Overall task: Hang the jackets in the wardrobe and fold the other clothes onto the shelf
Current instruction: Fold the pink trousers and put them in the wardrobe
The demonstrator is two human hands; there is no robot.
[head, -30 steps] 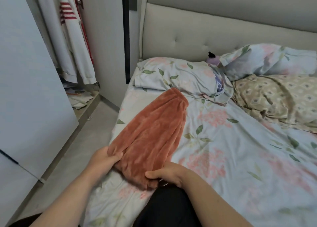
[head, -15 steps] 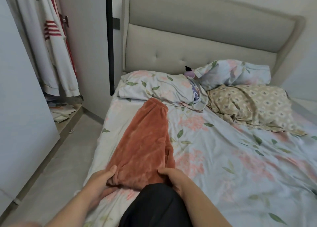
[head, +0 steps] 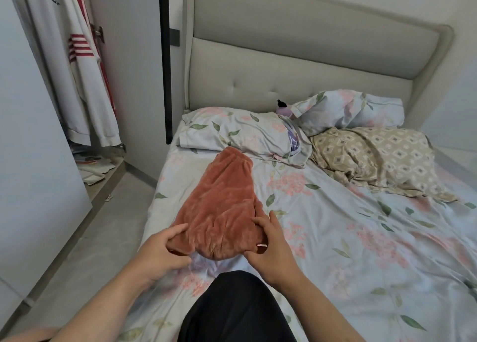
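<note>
Rust-orange fleece garment (head: 219,207) lies flat on the left half of the bed (head: 361,238), stretched lengthwise from the near edge up to the floral pillow (head: 232,132), which its far end just touches. Both hands grasp its near end: the left hand (head: 162,251) pinches the near left corner, thumb on top and fingers curled beneath, while the right hand (head: 271,246) grips the near right corner, fingers bent over the fabric, with a small pale tag showing just beside its thumb. The near hem sags a little between the two hands. A black-clad knee (head: 232,308) rests on the sheet between the forearms. Further up the bed, a second floral pillow (head: 356,109) leans on the padded headboard (head: 296,65), a small purple toy (head: 284,108) is tucked between the pillows, and a beige diamond-patterned blanket (head: 374,158) lies crumpled to the right. At the left, a white jacket with red stripes (head: 77,70) hangs in the open wardrobe, above loose papers (head: 95,166) on its floor.
</note>
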